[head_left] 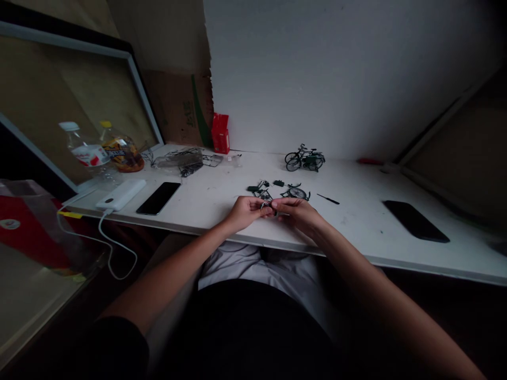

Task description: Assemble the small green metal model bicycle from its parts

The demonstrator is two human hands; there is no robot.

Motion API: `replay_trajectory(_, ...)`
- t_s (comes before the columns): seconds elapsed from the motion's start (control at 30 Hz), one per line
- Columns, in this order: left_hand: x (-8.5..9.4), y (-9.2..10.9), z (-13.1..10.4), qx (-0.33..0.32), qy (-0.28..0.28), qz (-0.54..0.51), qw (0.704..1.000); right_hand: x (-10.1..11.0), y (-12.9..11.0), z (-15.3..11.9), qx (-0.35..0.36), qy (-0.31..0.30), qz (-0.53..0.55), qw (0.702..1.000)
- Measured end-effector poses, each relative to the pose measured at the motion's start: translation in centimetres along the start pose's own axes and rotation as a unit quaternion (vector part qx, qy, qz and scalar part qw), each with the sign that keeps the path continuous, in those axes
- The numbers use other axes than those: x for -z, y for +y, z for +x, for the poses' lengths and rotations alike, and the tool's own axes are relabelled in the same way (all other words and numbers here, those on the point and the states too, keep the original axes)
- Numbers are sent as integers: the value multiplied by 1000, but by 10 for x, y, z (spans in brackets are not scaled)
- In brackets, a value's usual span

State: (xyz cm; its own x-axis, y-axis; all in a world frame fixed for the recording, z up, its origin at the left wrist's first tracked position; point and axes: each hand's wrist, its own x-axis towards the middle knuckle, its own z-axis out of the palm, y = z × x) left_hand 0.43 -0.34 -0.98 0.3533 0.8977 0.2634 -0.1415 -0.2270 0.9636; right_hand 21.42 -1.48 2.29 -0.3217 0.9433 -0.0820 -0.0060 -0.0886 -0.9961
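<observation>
Close to the table's front edge, my left hand (249, 212) and my right hand (298, 211) meet, fingers pinched. Between them is a small dark model bicycle part (266, 207) with a thin silvery curve; its exact kind is too small to tell. Just beyond my fingertips lie loose dark green model parts (253, 188), and a small spoked wheel with a frame piece (297, 193) rests behind my right hand. Farther back stand assembled miniature bicycles (304, 158). A thin screwdriver (328, 199) with a dark handle lies to the right.
On the left are a phone (159, 198), a white power bank (121, 195) with a hanging cable, two plastic bottles (122, 150) and clear packaging with dark sprues (186, 160). A red box (221, 134) stands by the wall. A dark flat object (415, 220) lies on the right.
</observation>
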Motion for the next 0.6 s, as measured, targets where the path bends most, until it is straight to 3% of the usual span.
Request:
replay_trajectory(0.2,-1,0,0,10,7,-11,1000,-6,-7,-2,21,26,-37,999)
replay_trajectory(0.3,0,1,0,21,16,-43,999,-10,-20,-5,137,158,-137,968)
replay_trajectory(0.37,0,1,1,28,21,-56,998,-18,-32,-15,220,200,-177,938)
replay_trajectory(0.4,1,1,2,30,23,-55,998,-25,-37,-24,231,158,-166,946)
replay_trajectory(0.43,1,1,3,30,24,-52,998,-33,-41,-34,218,71,-134,964)
replay_trajectory(0.5,2,0,3,27,28,-46,998,-56,-46,-56,114,-170,-80,976)
replay_trajectory(0.53,2,-1,4,26,29,-46,998,-69,-47,-66,56,-296,-85,950)
replay_trajectory(0.6,2,-2,4,26,30,-48,998,-99,-50,-78,18,-474,-101,874)
